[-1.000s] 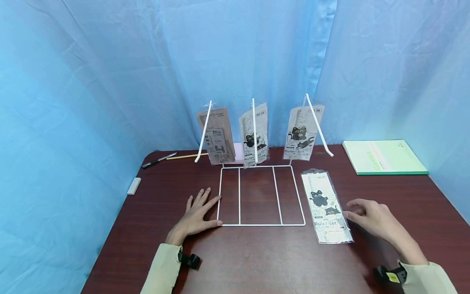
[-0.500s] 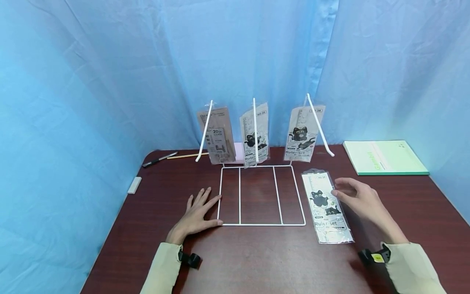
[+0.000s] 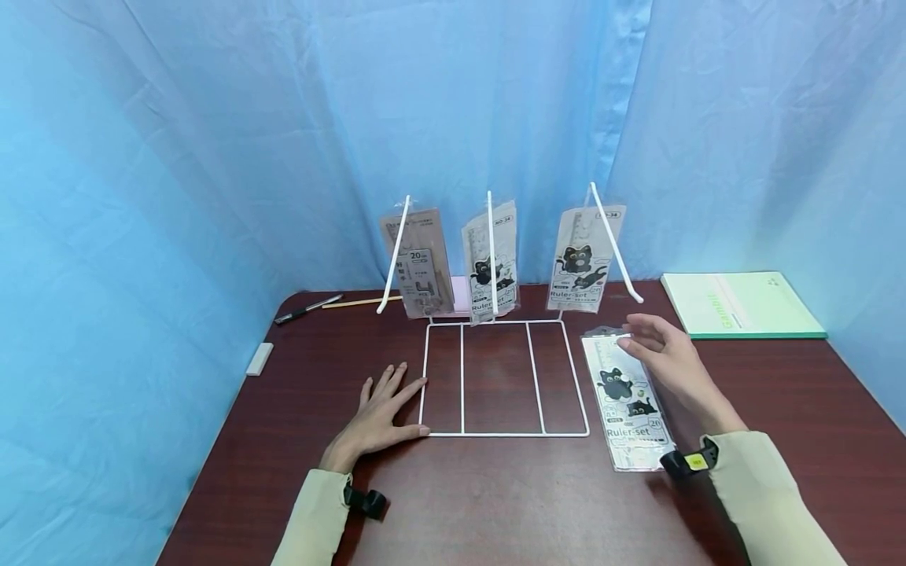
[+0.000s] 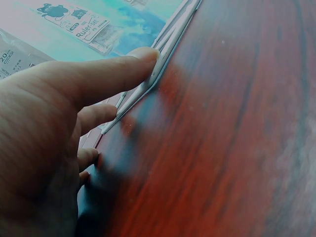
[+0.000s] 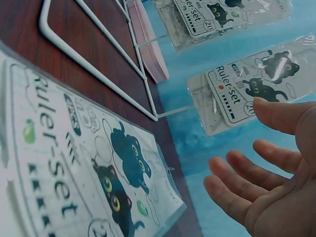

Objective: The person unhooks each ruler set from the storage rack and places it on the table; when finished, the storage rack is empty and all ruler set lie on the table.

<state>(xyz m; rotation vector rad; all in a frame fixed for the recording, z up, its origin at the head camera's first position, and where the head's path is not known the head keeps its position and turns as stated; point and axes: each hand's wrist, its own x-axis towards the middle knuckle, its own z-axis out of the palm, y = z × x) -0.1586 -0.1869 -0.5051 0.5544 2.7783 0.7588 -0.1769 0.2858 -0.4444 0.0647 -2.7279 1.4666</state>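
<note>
My left hand [image 3: 378,413] lies spread on the table, thumb and index finger touching the left side of the white wire rack [image 3: 495,434]. In the left wrist view its thumb [image 4: 118,74] rests on the wire. To the rack's right lies a packaged ruler set [image 3: 633,401] with black cats on it. Above its upper right edge hovers my right hand [image 3: 672,362], which holds nothing. The right wrist view shows its fingers [image 5: 247,177] loosely bent, apart from the ruler set. Two more ruler sets hang on the middle hook [image 3: 493,267] and the right hook [image 3: 616,244].
A brownish pack [image 3: 421,271] marked 20 hangs on the left hook, with a pink thing [image 3: 461,292] behind the rack. At the back right lies a green notebook [image 3: 743,305]. A pen [image 3: 307,309], a pencil [image 3: 354,302] and a white eraser [image 3: 259,358] lie at left.
My right hand has moved from beside the ruler set's lower right edge forward and left to near its top. The left hand has stayed on the rack.
</note>
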